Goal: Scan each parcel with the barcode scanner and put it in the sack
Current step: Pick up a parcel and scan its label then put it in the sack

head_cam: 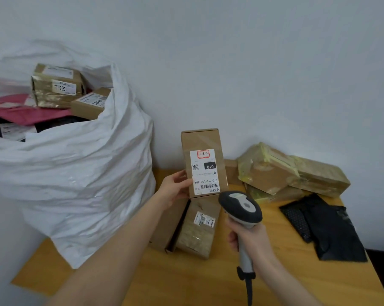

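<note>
Centre frame, the labelled cardboard parcel (204, 162) is held upright, its edge pinched by the left grip (175, 187). The right grip (250, 241) is curled round the barcode scanner (241, 208), which is aimed at the label. The white sack (76, 173) at left already holds several parcels, and several more wait on the surface (186, 281).

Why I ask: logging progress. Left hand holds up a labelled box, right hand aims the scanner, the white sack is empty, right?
No: the head view shows the white sack holding several parcels. The left hand does hold up the labelled box, and the right hand aims the scanner.
</note>
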Tool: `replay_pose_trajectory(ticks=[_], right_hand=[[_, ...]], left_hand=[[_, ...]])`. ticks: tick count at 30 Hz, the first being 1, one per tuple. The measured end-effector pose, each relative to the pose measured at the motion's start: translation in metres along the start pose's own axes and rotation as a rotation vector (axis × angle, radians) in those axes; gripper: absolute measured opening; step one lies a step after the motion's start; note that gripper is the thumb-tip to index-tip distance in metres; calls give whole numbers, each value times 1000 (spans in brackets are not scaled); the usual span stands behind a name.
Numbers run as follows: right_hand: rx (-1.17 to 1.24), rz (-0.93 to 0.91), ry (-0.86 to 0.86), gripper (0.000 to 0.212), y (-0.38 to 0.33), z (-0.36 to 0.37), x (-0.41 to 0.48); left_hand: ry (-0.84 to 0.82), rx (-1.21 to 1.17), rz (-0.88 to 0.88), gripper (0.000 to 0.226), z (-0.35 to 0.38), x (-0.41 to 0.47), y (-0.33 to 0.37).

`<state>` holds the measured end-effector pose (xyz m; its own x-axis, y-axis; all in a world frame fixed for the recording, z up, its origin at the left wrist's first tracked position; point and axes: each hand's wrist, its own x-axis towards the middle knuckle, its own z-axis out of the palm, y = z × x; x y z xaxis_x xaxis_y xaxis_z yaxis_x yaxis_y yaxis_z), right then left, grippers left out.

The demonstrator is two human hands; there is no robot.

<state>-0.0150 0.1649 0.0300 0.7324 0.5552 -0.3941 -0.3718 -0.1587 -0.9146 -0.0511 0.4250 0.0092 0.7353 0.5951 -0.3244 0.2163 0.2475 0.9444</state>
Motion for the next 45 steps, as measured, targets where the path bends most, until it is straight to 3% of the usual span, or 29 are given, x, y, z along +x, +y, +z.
replay_pose_trajectory(ticks=[19,26,32,36,45], right_hand=[[-186,-10,-14,24,-6,8,-29],[-109,-69,-49,15,-20,7,-26],[-36,-212,-104,11,-76,32,4],[-6,-335,-175,11,-132,81,22],[103,-434,-273,13,-217,190,41]], left_hand=[[96,123,50,59,5,1,-3],[101,141,90,54,10,-8,19],[113,126,220,50,-3,-23,97],[205,155,324,51,-34,-42,170],[636,221,463,42,-155,-83,315]])
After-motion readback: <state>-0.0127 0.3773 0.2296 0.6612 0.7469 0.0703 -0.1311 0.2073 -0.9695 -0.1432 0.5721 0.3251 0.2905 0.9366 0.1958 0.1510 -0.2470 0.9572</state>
